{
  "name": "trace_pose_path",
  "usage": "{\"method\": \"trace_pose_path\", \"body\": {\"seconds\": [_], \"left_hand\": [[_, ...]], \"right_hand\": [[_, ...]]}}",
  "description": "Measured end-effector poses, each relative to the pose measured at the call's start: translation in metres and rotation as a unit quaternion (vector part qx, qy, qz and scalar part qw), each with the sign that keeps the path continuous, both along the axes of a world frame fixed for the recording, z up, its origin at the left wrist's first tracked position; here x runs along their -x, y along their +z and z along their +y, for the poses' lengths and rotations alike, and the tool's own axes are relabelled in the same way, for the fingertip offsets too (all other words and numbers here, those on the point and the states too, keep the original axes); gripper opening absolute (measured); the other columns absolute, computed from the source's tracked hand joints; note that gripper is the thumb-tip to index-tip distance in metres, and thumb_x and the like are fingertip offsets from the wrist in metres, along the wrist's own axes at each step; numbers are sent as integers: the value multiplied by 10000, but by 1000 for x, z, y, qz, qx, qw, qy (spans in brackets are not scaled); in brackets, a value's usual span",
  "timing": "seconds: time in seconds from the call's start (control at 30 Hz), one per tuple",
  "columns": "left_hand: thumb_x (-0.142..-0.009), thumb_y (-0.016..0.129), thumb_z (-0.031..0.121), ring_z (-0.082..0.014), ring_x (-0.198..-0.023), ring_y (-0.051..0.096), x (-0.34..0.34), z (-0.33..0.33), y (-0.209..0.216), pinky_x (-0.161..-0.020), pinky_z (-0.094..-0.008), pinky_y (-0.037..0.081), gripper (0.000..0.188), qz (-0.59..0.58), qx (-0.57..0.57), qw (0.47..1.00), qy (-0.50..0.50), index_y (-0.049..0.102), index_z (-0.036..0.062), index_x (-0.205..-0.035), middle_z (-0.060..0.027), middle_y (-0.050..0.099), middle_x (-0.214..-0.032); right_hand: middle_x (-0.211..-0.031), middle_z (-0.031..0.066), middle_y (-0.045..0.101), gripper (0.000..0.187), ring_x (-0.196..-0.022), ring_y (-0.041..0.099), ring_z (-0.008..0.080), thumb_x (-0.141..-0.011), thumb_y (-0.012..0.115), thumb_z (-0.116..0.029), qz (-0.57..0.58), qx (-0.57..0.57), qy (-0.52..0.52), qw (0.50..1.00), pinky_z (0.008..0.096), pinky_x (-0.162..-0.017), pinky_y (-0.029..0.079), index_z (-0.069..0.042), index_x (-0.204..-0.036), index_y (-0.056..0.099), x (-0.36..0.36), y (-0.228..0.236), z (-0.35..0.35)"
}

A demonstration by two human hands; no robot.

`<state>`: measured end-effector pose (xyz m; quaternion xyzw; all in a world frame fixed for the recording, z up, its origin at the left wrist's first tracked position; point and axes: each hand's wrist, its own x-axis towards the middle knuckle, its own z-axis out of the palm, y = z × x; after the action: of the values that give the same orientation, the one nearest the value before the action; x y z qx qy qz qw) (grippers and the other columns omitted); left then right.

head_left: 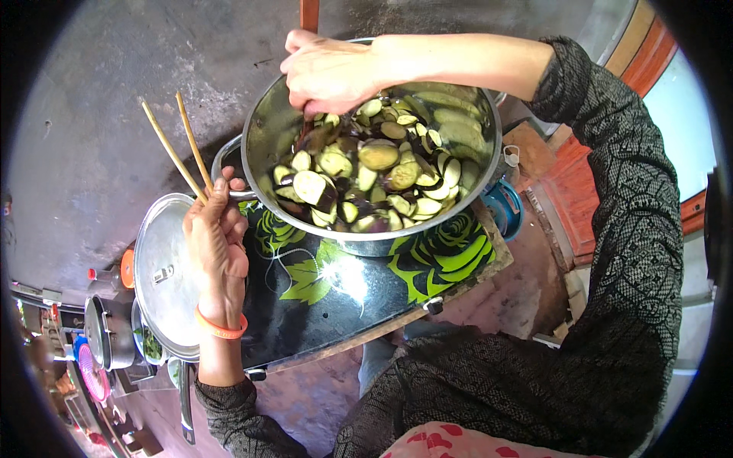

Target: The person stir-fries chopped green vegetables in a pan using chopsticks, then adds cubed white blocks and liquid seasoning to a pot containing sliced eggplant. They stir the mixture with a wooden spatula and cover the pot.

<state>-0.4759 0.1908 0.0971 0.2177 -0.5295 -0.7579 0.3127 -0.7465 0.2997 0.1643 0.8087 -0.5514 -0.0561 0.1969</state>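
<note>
A large steel pot (372, 246) stands on a black glass stove top, full of cut eggplant pieces (379, 156) with dark purple skin and pale green flesh, sitting in liquid. My right hand (334, 72) reaches over the far left of the pot, closed around a reddish-brown wooden utensil (308, 15). The utensil's lower end goes down among the eggplant and is hidden. At the pot's left side, my left hand (216, 229) pinches a pair of long chopsticks (169, 149) pointing up and away. Its fingertips are by the pot's side handle (221, 156); whether they grip it I cannot tell.
The stove (282, 336) has a green flower pattern and front knobs. A round metal lid (164, 252) lies left, beside my left wrist. Further left are a dark pot (111, 336), an orange-capped container (127, 269) and a pink basket (93, 374). Something blue (504, 208) sits right of the stove.
</note>
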Motion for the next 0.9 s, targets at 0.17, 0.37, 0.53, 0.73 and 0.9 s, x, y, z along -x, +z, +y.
{"method": "trace_pose_path", "body": {"seconds": [0.17,0.37,0.53,0.73,0.9], "left_hand": [[-986,670,166,-8,-482,290,2,-1,-3,-429,-183,228,341,-1,-9,1000,14,615,-59,-1235,-69,701,-949],[-982,676,171,-6,-483,288,-2,-4,0,-430,-184,226,321,-11,-8,1000,-12,626,-44,-1215,-84,717,-954],[-982,677,184,-9,-489,284,-4,-4,1,-431,-188,225,310,-17,-17,1000,-14,631,-35,-1197,-89,721,-961],[-984,676,187,-12,-483,286,-3,-3,1,-430,-189,231,321,-18,-10,1000,-8,626,-42,-1202,-93,720,-955],[-982,677,175,-6,-477,285,-1,-1,3,-419,-179,232,344,-17,-32,999,4,610,-49,-1234,-104,717,-960]], "right_hand": [[-729,-7,649,160,-855,584,185,-836,723,-279,-54,-71,93,992,430,-946,307,-131,-779,734,4,6,48],[-656,53,670,222,-674,648,263,-772,654,-347,205,-49,-59,976,400,-744,415,-162,-654,687,6,95,106],[-630,106,676,269,-618,671,289,-783,670,-382,175,62,-201,962,427,-742,436,-140,-673,716,12,57,86],[-606,127,659,257,-647,694,328,-732,797,-287,112,52,-172,977,440,-671,527,-51,-676,713,44,4,44],[-573,111,627,283,-601,638,316,-796,753,-375,47,6,-127,991,416,-730,481,-105,-711,738,24,9,62]]}}
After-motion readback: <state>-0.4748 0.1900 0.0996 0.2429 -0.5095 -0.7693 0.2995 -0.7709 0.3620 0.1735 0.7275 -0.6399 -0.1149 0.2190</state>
